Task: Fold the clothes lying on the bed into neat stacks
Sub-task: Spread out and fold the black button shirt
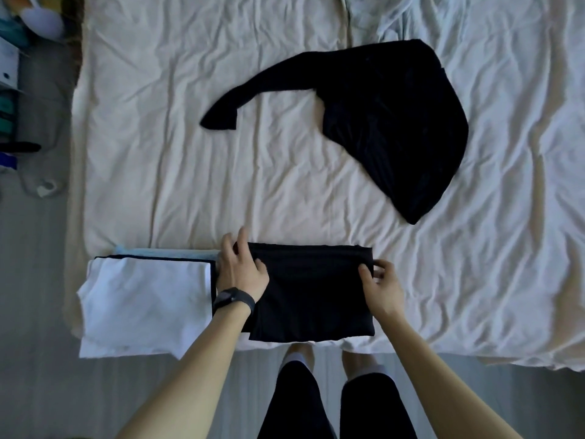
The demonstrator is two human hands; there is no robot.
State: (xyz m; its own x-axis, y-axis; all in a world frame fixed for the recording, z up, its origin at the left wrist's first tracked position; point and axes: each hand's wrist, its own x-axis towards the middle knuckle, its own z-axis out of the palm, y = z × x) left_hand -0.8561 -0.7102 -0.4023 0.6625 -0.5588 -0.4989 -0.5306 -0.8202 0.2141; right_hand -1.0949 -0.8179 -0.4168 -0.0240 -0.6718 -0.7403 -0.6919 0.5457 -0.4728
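A folded black garment (311,296) lies at the near edge of the bed (177,128), in front of me. My left hand (240,267) holds its far left corner, thumb on top and fingers curled at the edge. My right hand (380,280) pinches its right edge near the far corner. To the left sits a stack of folded clothes (142,302) with a white piece on top and dark and light blue layers beneath. An unfolded black long-sleeved garment (389,128) lies crumpled further back on the right, one sleeve stretched out to the left.
The wrinkled white sheet covers the bed. A crumpled pale blanket (395,17) lies at the far edge. On the floor at the left stand boxes and clutter (15,90). My legs and feet (332,391) stand at the bed's near edge.
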